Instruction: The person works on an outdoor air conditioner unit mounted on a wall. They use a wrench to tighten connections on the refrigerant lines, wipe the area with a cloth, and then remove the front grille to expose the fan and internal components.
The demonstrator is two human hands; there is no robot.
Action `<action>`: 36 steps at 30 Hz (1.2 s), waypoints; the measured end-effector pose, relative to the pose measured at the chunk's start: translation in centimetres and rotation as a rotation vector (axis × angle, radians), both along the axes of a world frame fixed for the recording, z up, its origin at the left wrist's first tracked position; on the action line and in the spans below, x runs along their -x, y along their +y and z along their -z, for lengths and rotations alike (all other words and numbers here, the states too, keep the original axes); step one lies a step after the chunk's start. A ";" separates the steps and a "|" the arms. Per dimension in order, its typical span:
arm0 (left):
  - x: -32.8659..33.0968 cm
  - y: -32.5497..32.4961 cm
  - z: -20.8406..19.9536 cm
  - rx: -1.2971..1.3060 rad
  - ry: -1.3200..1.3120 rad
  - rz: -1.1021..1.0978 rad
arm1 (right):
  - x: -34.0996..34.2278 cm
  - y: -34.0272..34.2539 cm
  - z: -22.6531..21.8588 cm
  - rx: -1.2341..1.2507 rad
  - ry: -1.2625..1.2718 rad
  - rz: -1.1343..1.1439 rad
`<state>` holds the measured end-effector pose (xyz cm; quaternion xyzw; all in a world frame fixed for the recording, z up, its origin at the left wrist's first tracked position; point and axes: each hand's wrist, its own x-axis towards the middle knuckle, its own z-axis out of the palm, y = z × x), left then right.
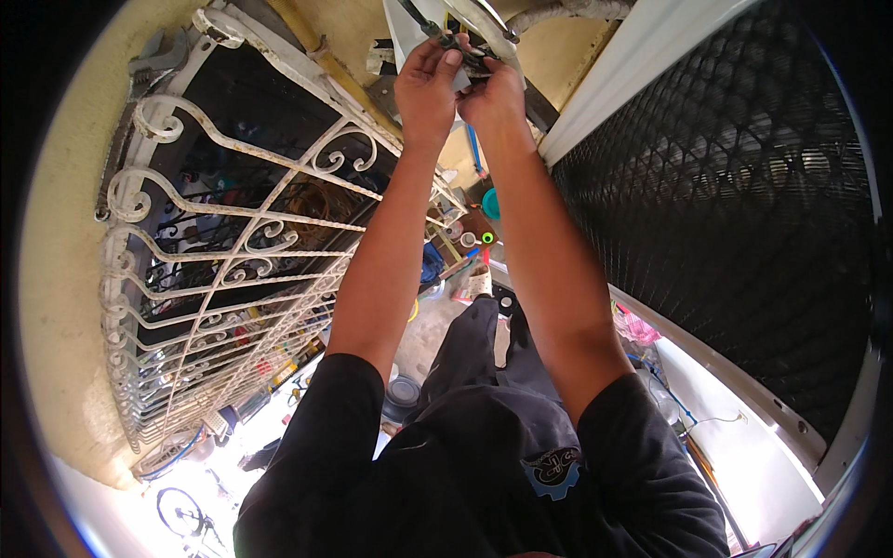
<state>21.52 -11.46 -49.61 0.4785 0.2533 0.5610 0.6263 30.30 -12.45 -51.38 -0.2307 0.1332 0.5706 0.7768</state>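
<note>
Both arms are stretched up toward the wall. My left hand is closed, with thumb and fingers pinching a black cable that comes in from above. Close beside it, my right hand is also closed on dark wiring near the same cable; its fingertips are partly hidden. A white panel lies behind the left fingers, and a pale curved tube passes just above the right hand. Where the strands meet between the fingers is too small to make out.
A white scrolled window grille stands at the left. On the right is a large unit with a black mesh side and white frame. A yellowish pipe runs along the wall. Below are a turquoise round thing, a grey tub and a bicycle.
</note>
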 end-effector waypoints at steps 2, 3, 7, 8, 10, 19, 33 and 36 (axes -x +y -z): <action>-0.2 0.0 0.0 0.016 -0.017 0.014 | 0.0 0.0 -0.2 0.091 -0.015 -0.001; -0.3 -0.1 0.0 0.022 -0.044 0.022 | 0.1 -0.1 -0.4 0.178 -0.021 0.009; -0.5 0.1 0.1 0.055 -0.102 0.029 | 1.3 -1.8 -1.7 0.480 -0.470 0.002; -0.5 0.2 0.1 0.035 -0.109 0.033 | 1.9 -2.6 -2.1 0.565 -0.658 0.074; -0.5 0.4 0.2 0.038 -0.110 0.036 | 2.9 -4.8 -2.5 0.680 -1.111 0.156; 1.0 1.6 0.2 0.006 -0.022 0.119 | 1.7 -3.4 0.5 0.350 -2.021 0.438; 0.7 1.0 1.2 0.008 -0.078 0.253 | 0.3 -2.3 3.3 0.170 -2.090 0.493; 0.3 0.9 1.4 -0.026 -0.078 0.288 | 0.2 -2.4 3.5 0.120 -2.058 0.513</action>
